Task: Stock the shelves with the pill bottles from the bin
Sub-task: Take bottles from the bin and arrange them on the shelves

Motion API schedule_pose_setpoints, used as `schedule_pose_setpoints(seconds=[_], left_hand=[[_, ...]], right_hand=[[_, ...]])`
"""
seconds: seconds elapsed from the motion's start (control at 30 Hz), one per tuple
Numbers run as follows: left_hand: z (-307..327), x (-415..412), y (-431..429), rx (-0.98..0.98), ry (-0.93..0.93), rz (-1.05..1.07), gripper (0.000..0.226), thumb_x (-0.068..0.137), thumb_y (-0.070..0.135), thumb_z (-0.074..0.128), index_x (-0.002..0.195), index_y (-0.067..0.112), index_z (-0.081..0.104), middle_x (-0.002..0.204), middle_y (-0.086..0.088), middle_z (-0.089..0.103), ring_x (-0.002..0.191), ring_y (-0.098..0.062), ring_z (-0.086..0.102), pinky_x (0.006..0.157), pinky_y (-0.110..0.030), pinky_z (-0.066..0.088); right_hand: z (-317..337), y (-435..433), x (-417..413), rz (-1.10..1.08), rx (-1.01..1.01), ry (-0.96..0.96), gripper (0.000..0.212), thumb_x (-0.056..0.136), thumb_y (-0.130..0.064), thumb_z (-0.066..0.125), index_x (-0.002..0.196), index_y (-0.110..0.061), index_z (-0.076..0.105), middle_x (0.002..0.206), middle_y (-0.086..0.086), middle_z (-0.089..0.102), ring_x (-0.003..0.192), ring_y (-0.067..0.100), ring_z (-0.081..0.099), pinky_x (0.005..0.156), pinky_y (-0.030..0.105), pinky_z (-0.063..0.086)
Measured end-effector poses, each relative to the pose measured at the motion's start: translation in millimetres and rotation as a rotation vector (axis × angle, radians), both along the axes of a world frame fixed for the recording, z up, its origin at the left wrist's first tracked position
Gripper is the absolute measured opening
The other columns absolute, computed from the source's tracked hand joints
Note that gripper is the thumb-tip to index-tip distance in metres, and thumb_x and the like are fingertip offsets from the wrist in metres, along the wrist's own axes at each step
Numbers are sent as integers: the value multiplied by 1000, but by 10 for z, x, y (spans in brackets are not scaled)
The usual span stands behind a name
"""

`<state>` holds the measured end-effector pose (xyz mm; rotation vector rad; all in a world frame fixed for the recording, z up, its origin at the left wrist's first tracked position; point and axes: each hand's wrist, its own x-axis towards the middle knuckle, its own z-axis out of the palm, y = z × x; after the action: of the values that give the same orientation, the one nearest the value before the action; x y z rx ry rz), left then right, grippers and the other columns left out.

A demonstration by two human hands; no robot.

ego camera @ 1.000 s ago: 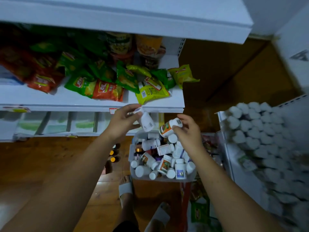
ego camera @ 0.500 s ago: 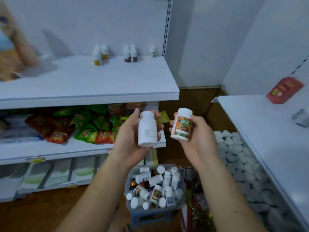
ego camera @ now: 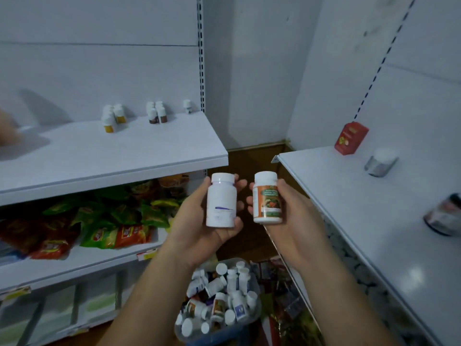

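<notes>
Camera tilted upward since last frame; bin (ego camera: 257,314) of loose pill bottles (ego camera: 219,298) sits lower. I log left hand (ego camera: 199,221) grip around a white bottle (ego camera: 221,201), right hand (ego camera: 295,221) grip around an orange-labelled bottle (ego camera: 267,199).

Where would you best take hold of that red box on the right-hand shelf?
Around its middle, fingers on two opposite upright sides, coming from the open front edge of the right shelf. The red box stands upright, apart from the white-lidded jar, with bare shelf before it, so likely nothing blocks a hand.
</notes>
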<state>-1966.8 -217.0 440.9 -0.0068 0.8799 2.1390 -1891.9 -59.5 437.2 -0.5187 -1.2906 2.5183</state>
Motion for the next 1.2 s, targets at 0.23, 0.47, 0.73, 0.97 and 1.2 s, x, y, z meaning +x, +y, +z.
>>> schedule_pose_setpoints(seconds=[0.23, 0.47, 0.73, 0.97, 1.2], left_hand=[[62, -285, -135, 110, 1, -180, 49, 94, 51, 64, 121, 11, 72, 99, -11, 64, 83, -22, 62, 65, -28, 58], [125, -477, -31, -8, 165, -293, 47, 96, 51, 63, 123, 16, 78, 101, -8, 67, 90, -20, 64, 87, -38, 55], [133, -96, 407, -64, 279, -560, 45, 88, 52, 62, 113, 19, 79, 106, -8, 79, 95, -21, 74, 85, -39, 60], [207, 788, 745, -93, 339, -794, 42, 96, 51, 58, 119, 20, 74, 122, -12, 76, 104, -27, 72, 86, -51, 63], [327, 1746, 758, -24, 380, -971, 49, 97, 49, 58, 129, 14, 70, 123, -13, 75, 96, -25, 72, 75, -44, 63]], right_hand=[[112, -222, -21, -124, 85, 18, 58, 84, -41, 65, 133, -10, 64, 128, 22, 70, 107, 32, 71, 93, 47, 61], [181, -339, 96, -371, 399, -129, 48, 99, -46, 59, 131, -12, 65, 111, 9, 77, 105, 23, 75, 87, 39, 63], [276, -410, 811, -725, 87, -93, 45, 107, -36, 49, 127, -1, 68, 102, 15, 74, 82, 23, 73, 68, 41, 61], [327, -559, 1842, -1020, 67, -91, 47, 107, -38, 52, 130, 1, 65, 105, 20, 67, 96, 34, 67, 75, 45, 60], [431, -827, 2887, -1143, 103, 31, 33, 108, -23, 49, 131, -7, 66, 110, 17, 70, 96, 30, 68, 79, 47, 55]])
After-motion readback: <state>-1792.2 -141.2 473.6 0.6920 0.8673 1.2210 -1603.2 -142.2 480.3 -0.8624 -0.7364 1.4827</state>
